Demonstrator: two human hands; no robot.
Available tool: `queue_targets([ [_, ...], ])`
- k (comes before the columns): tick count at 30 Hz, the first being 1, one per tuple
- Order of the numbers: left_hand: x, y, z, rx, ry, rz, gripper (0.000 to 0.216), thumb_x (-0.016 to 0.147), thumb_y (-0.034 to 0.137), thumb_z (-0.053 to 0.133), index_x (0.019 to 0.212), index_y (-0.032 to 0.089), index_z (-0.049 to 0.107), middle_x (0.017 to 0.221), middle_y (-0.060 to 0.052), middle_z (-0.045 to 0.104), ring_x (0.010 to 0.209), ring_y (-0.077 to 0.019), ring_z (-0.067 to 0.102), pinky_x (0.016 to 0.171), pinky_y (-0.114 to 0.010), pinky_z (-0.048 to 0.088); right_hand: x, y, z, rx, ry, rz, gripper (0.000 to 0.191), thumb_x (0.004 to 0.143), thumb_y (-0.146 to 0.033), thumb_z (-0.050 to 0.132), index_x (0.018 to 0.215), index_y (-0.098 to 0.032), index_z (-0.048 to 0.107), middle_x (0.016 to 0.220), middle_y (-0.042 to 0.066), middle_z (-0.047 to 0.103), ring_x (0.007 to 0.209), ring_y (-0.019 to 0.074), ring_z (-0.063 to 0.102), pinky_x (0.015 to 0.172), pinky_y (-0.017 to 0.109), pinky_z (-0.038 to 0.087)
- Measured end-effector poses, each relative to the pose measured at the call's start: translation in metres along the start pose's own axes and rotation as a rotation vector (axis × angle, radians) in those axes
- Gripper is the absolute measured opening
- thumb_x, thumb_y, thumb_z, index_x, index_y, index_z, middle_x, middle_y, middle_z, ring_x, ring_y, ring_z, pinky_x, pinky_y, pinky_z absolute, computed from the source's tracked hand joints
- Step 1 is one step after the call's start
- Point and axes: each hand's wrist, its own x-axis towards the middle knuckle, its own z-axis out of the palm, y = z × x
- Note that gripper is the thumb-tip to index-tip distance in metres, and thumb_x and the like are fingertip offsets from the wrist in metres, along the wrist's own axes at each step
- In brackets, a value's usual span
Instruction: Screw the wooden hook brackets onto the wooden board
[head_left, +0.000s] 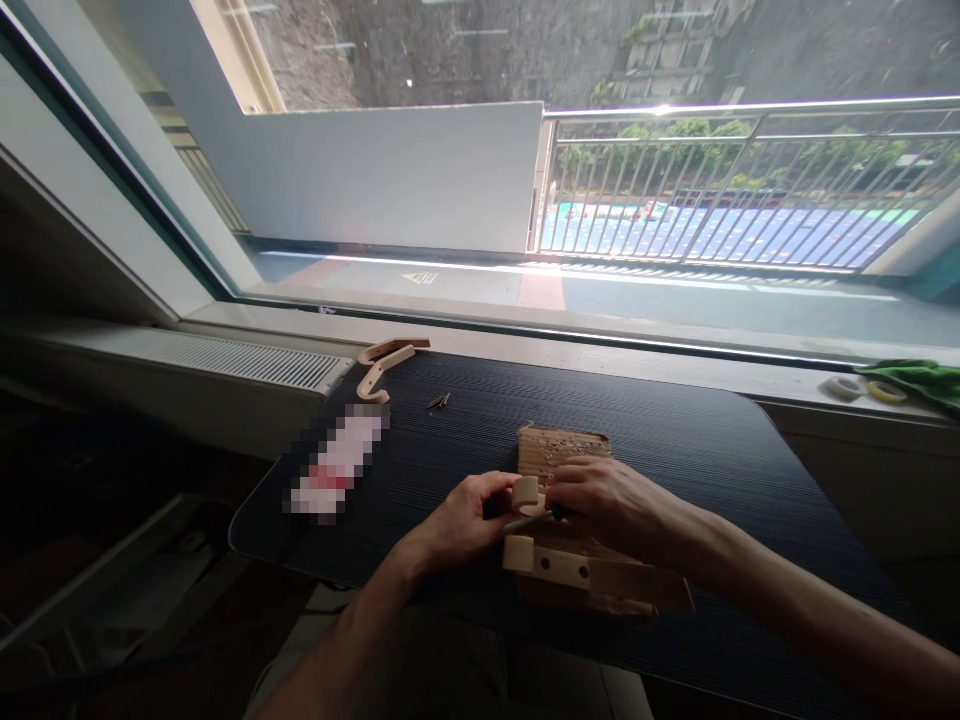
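Observation:
My left hand (469, 515) is closed on the end of a small pale wooden piece with a curled tip (526, 491). Beside it, the fingers of my right hand (600, 495) are wrapped round a thin metal-shafted tool (527, 522) with a dark handle, its shaft pointing left toward my left hand. Both hands are over a worn wooden board (561, 442) pitted with many small holes. On the board's near end lies another curled wooden piece (559, 566) with two dark holes. My right fingers hide part of the tool and of the held piece.
Two more bent wooden strips (381, 376) lie at the table's far left, near several small screws or nails (440, 401). A pixelated pink and white item (341, 470) is at left. Tape rolls (886, 390) and a green cloth (919, 380) rest on the windowsill.

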Motion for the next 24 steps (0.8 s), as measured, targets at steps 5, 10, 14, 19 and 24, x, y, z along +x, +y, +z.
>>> queue_targets([
  [5, -0.0009, 0.0037, -0.0001, -0.030, -0.008, -0.010, 0.034, 0.079, 0.038, 0.059, 0.106, 0.016, 0.059, 0.099, -0.003, 0.062, 0.092, -0.0184, 0.055, 0.081, -0.026, 0.043, 0.0015, 0.0014, 0.0049, -0.009, 0.024, -0.009, 0.010, 0.085, -0.013, 0.053, 0.080, -0.014, 0.062, 0.079, 0.003, 0.062, 0.073, 0.0131, 0.055, 0.069, 0.025, 0.037],
  [10, 0.0009, 0.0052, -0.0011, -0.034, -0.020, -0.028, 0.032, 0.078, 0.037, 0.061, 0.101, 0.015, 0.058, 0.093, -0.002, 0.060, 0.088, -0.0163, 0.055, 0.078, -0.024, 0.043, 0.0003, 0.0004, 0.0033, -0.030, 0.014, 0.010, 0.012, 0.083, -0.009, 0.052, 0.079, -0.015, 0.061, 0.078, 0.002, 0.062, 0.069, 0.0125, 0.055, 0.065, 0.024, 0.037],
  [14, 0.0039, 0.0038, -0.0043, 0.047, -0.012, -0.031, 0.032, 0.074, 0.039, 0.064, 0.096, 0.016, 0.059, 0.092, -0.002, 0.057, 0.086, -0.0153, 0.054, 0.076, -0.023, 0.043, 0.0017, 0.0006, 0.0032, -0.024, 0.010, 0.002, 0.012, 0.083, -0.012, 0.052, 0.075, -0.016, 0.060, 0.076, 0.002, 0.062, 0.071, 0.0130, 0.055, 0.067, 0.024, 0.037],
  [19, 0.0042, 0.0024, -0.0049, 0.124, 0.003, -0.006, 0.029, 0.076, 0.042, 0.062, 0.093, 0.017, 0.061, 0.090, -0.001, 0.054, 0.085, -0.0145, 0.054, 0.076, -0.023, 0.043, 0.0013, 0.0032, 0.0059, -0.007, 0.011, -0.003, 0.012, 0.085, -0.015, 0.052, 0.079, -0.016, 0.062, 0.078, 0.003, 0.063, 0.076, 0.0142, 0.057, 0.070, 0.025, 0.037],
  [24, 0.0034, 0.0022, -0.0047, 0.170, 0.010, 0.016, 0.026, 0.078, 0.040, 0.061, 0.092, 0.018, 0.060, 0.089, 0.000, 0.054, 0.084, -0.0141, 0.054, 0.076, -0.023, 0.043, 0.0007, 0.0020, 0.0052, -0.004, 0.022, -0.007, 0.013, 0.086, -0.021, 0.052, 0.079, -0.016, 0.061, 0.078, 0.004, 0.063, 0.075, 0.0146, 0.057, 0.069, 0.025, 0.037],
])
